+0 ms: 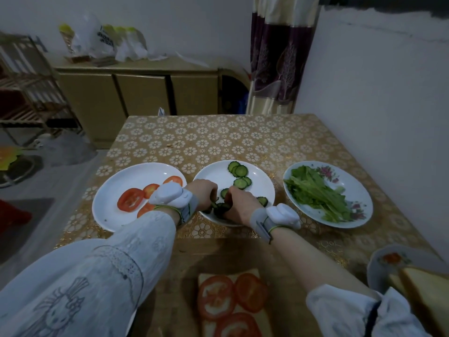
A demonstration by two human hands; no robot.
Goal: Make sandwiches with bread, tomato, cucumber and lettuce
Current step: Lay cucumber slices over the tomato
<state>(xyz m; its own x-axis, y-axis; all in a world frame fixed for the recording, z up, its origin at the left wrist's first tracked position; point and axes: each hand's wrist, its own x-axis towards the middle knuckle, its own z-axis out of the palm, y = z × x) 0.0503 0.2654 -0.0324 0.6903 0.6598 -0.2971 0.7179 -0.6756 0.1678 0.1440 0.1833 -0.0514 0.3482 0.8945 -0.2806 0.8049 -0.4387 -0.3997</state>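
A bread slice [252, 272] lies on the wooden board [179, 271] near me, topped with three tomato slices [216, 296]. The middle white plate [263, 183] holds several cucumber slices [239, 171]. Both hands reach into its near side. My left hand [202, 192] and my right hand [239, 203] pinch dark cucumber slices [221, 207] between their fingertips. The left plate [109, 190] carries several tomato slices [130, 200]. Lettuce leaves [318, 193] fill the flowered plate [359, 188] on the right. More bread slices [422, 290] rest on a plate at the lower right.
The table [218, 137] has a gold flowered cloth and stands against the white wall on the right. A low cabinet [136, 93] with plastic bags stands behind it, a wooden rack [26, 88] at the far left, a curtain [279, 57] behind.
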